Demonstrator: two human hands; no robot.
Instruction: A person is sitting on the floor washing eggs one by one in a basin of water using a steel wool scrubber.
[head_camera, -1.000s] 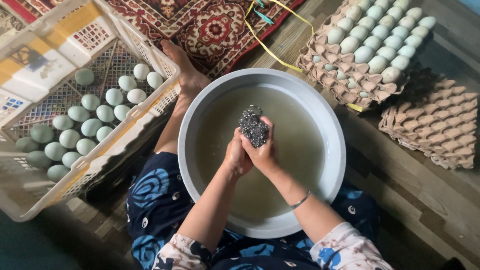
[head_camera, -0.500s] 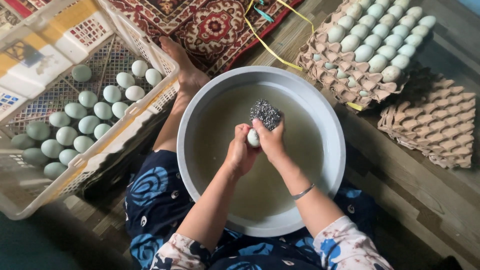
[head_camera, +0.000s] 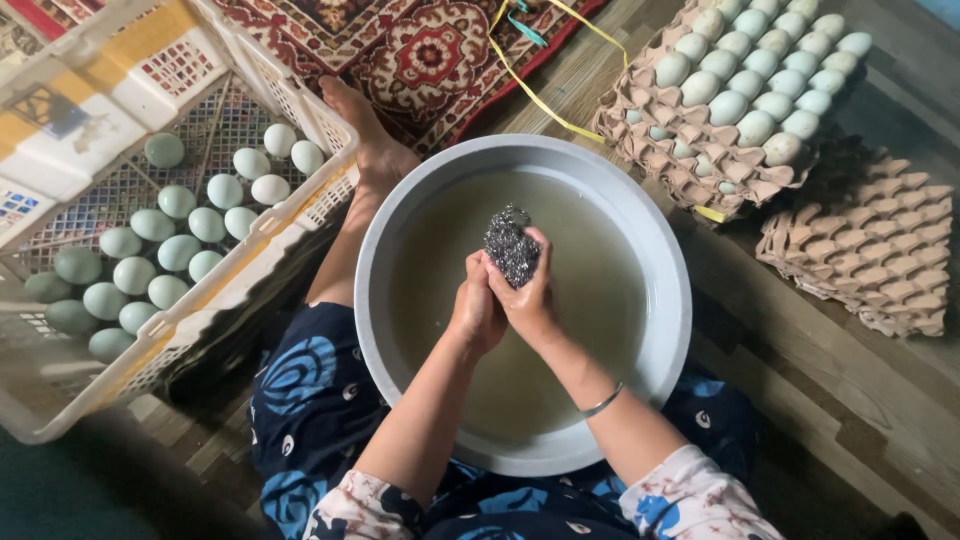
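Both hands meet over the grey basin (head_camera: 672, 300) of murky water. Right hand (head_camera: 527, 300) fingers pinch a steel scourer (head_camera: 510, 246); left hand (head_camera: 476, 312) curled shut alongside, contents hidden.

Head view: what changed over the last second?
Little. The right hand keeps the steel scourer, which turned slightly. The egg glimpsed between the hands half a second ago is now hidden by the left hand. Both hands stayed over the grey basin; the crate of eggs and egg trays did not move.
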